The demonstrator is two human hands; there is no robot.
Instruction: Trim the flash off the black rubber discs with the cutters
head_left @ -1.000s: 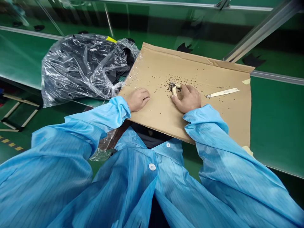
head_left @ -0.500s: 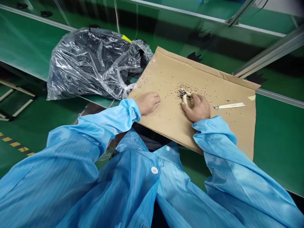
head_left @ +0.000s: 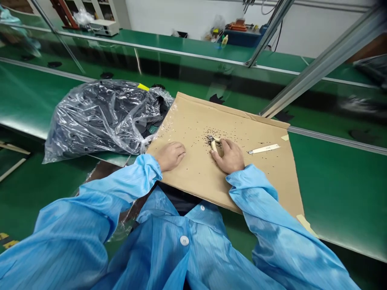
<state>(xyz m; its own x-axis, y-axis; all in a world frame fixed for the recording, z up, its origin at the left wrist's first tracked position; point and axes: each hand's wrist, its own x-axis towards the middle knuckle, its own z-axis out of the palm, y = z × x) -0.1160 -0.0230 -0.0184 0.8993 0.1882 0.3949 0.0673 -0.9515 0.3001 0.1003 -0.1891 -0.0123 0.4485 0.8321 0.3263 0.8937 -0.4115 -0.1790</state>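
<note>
Cardboard (head_left: 193, 181), flat and brown, lies beside a bulging, black-filled clear plastic bag (head_left: 96, 121). On the cardboard, the left hand (head_left: 171, 156) lies palm-down, half-curled; whether it holds anything cannot be told. The right hand (head_left: 229, 156) grips cream-handled metal nippers (head_left: 213, 145), left of 1 slim white metal-tipped tool (head_left: 265, 149), print unreadable. Tiny black specks (head_left: 207, 141) surround the nippers.

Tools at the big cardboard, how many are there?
2: the pliers in the right hand and the slim white tool lying right of it. Something could be hidden under the left hand.
</note>
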